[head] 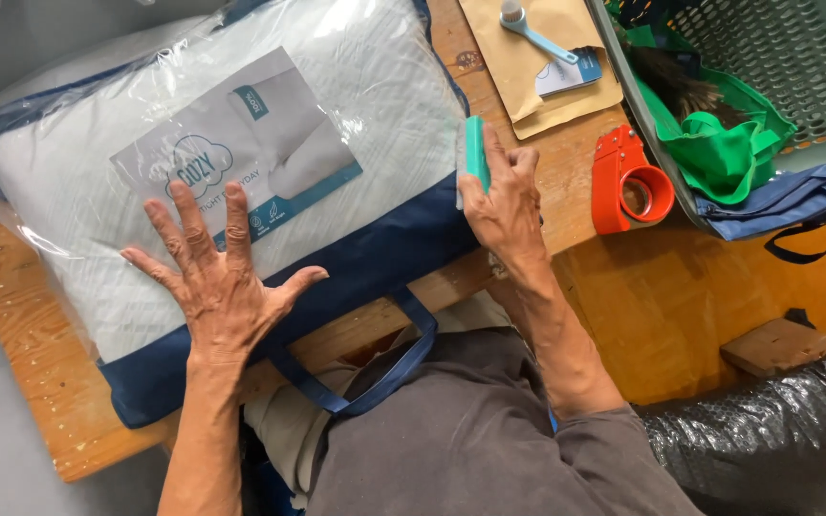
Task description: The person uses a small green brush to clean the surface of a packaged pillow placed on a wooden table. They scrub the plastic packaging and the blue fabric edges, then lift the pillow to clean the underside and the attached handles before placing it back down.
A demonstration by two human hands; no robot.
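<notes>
Your left hand (pixel 220 277) lies flat on the packaged pillow (pixel 231 162), all 5 fingers spread wide and released, the palm pressing on the clear plastic near the front edge of the bag. The pillow is white and quilted, puffed up inside a see-through plastic carry bag with dark navy fabric trim along its sides and bottom. A pale printed insert card (pixel 241 143) with teal accents sits under the plastic, just beyond your fingertips. The plastic is glossy and wrinkled, catching light near the top. A navy strap handle (pixel 375 373) loops off the front of the bag and hangs over the table edge toward your lap.

The pillow rests on a wooden table (pixel 40 373), taking up most of its left part and lying at a slant, with its near corner overhanging the edge slightly.

Your right hand (pixel 504 205) is clenched around a small teal tool (pixel 475 153), held upright against the right end of the bag, where the clear plastic meets the navy trim. Its lower part is hidden by your fingers.

Just right of that hand stands an orange tape dispenser (pixel 623 182). Farther back lies a brown paper envelope (pixel 528 67) with a light blue brush (pixel 532 33) on it. A green cloth (pixel 719 143) sits in a grey plastic basket (pixel 795 76) at the right.
</notes>
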